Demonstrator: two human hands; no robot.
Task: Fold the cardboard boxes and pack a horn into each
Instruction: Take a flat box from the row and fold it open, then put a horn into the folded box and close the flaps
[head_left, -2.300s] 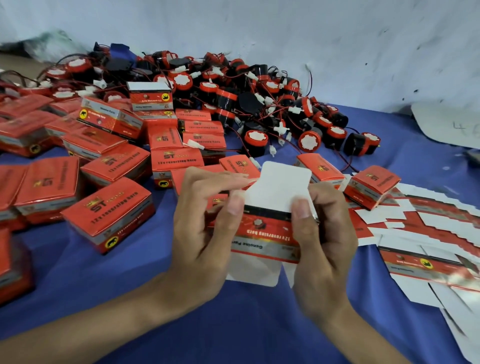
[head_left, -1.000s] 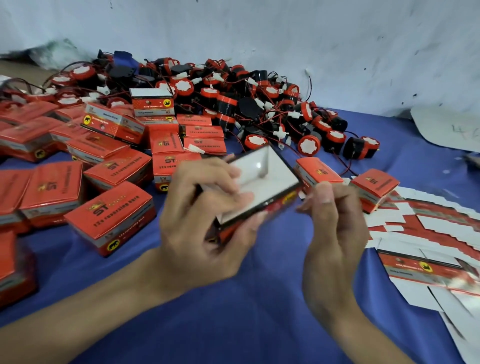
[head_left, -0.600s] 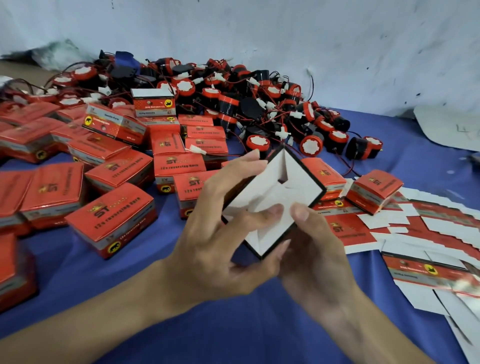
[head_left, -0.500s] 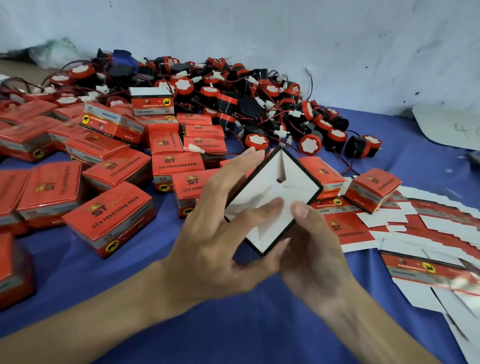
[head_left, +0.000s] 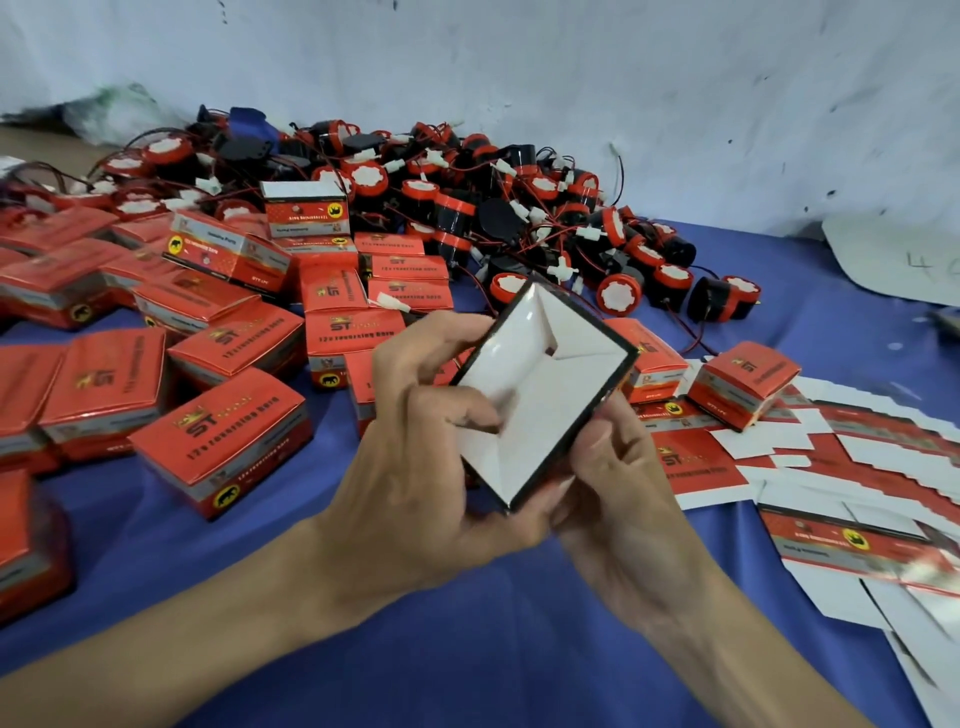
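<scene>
A small cardboard box (head_left: 550, 400) is held up over the blue table, its white inside with folded-in flaps turned toward me. My left hand (head_left: 415, 467) grips its left side, the thumb pressing a flap inside. My right hand (head_left: 618, 493) holds its lower right edge from below. A heap of red-and-black horns (head_left: 519, 218) with red wires lies at the back of the table. Flat unfolded box blanks (head_left: 852, 467) are spread at the right.
Several closed red boxes (head_left: 223, 436) cover the left half of the blue tablecloth (head_left: 467, 649). Two more closed boxes (head_left: 743, 382) sit just right of my hands. A white wall (head_left: 571, 78) rises behind the horn heap.
The flat blank has been opened into a box shape and turned with its white inside toward me. Its bottom flaps have folded inward, and my left thumb has moved inside onto a flap.
</scene>
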